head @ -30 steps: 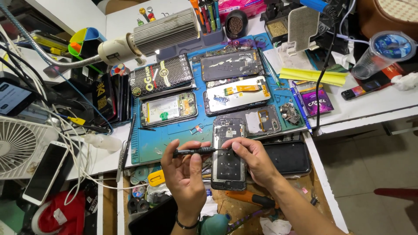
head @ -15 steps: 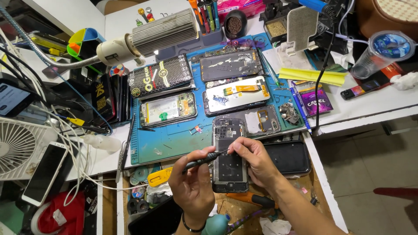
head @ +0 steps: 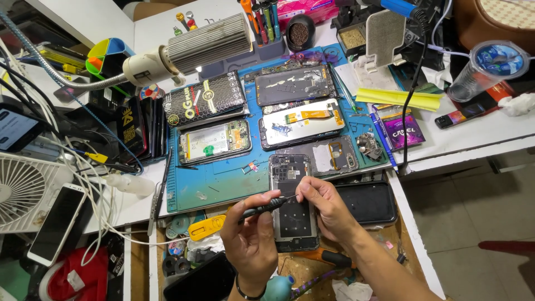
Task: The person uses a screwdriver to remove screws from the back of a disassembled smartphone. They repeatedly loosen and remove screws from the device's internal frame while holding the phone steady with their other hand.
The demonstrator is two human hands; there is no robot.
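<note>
An opened phone [head: 291, 223] with its back cover off lies at the near edge of the blue work mat [head: 223, 181], overhanging an open drawer. My left hand [head: 253, 239] grips a black screwdriver [head: 261, 208] that slants up to the right, its tip over the phone's middle. My right hand [head: 330, 210] rests on the phone's right side and steadies it. Its thumb and forefinger are pinched together right at the screwdriver's tip. Whether a screw sits between those fingers is too small to tell.
Several dismantled phones and screens [head: 301, 125] cover the mat. A gooseneck lamp [head: 189, 50] hangs over its left part. A fan [head: 22, 192] and white phone [head: 56, 223] lie left, a black phone case [head: 365, 202] right, a plastic cup [head: 485, 67] far right.
The screwdriver, held level across the phone by both hands a second ago, now slants with its tip on the phone's middle. My left hand has dropped lower, toward me.
</note>
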